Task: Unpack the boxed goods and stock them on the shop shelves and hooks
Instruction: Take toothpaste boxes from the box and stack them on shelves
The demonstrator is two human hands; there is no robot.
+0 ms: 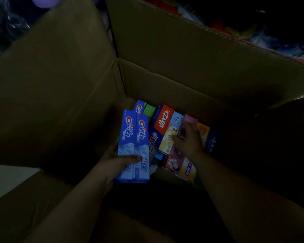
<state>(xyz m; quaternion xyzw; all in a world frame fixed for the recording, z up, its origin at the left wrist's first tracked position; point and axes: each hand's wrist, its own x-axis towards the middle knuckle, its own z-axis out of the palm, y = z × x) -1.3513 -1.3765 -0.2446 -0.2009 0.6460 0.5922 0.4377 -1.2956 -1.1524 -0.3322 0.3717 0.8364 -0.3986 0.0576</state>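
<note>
Toothpaste boxes lie packed at the bottom of the open cardboard carton, and I see both my arms reaching down into it. On the left, my left hand holds two blue Crest boxes side by side, thumb curled across their lower faces, fingers clamped behind them. A third Crest box lies just beyond, against the carton's far corner. Next comes a dark blue box, then an orange-red box overlapping it, and a pale yellow box. My right hand rests on a pink box; the light is poor, so I cannot tell whether its fingers grip or merely touch. Farthest right sits an orange box.
</note>
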